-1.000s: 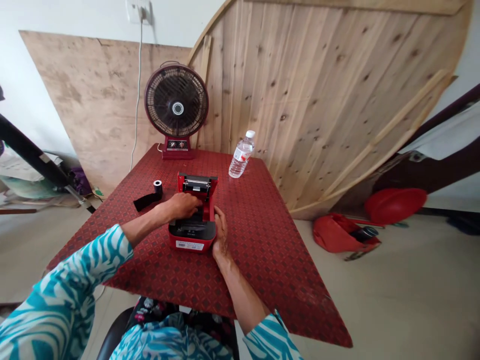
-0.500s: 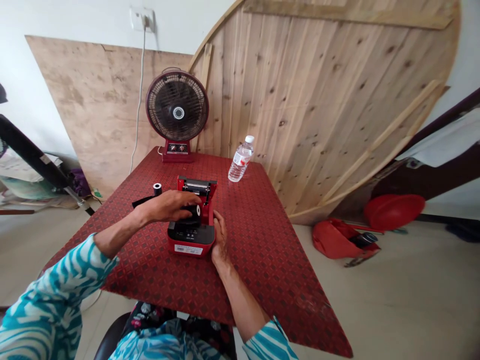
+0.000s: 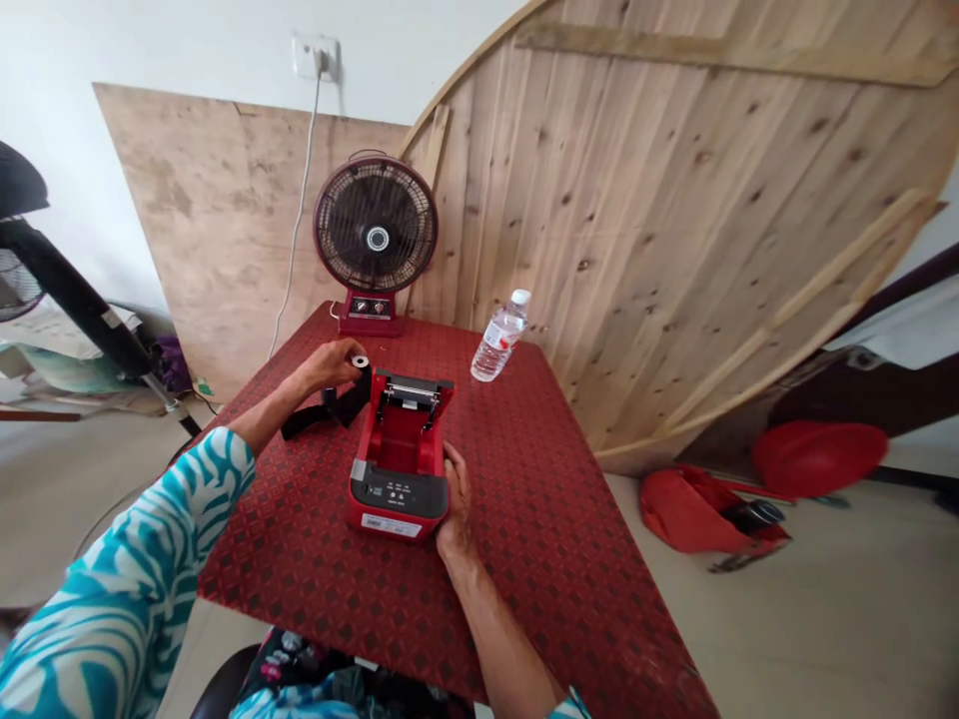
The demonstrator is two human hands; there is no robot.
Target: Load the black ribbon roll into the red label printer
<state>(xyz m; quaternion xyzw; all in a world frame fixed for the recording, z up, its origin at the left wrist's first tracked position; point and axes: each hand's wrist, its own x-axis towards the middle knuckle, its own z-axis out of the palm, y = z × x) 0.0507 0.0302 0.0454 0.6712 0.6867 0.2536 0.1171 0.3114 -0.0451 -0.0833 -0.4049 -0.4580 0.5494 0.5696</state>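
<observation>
My left hand (image 3: 339, 363) is closed on a black roll with a white core (image 3: 361, 362), held up at the far left of a small red-and-black label printer (image 3: 401, 494). From the roll a loose black strip (image 3: 346, 401) hangs down to the table, where a second small dark roll, partly hidden, lies by it. The printer's lid stands raised at the back, and its red inner bay shows nothing inside. Against the printer's right side rests my right hand (image 3: 456, 504), fingers curved along the casing and gripping it.
A patterned red table (image 3: 539, 559) carries the printer. At its back stand a dark red fan (image 3: 376, 240) and a water bottle (image 3: 499, 338). A wooden panel (image 3: 636, 220) leans on the wall. To the right, a red bag (image 3: 681, 509) sits on the floor.
My left hand has lifted the black roll out of the printer's bay and moved it left and away, trailing its strip. My right hand stays at the printer's side. The view has shifted slightly.
</observation>
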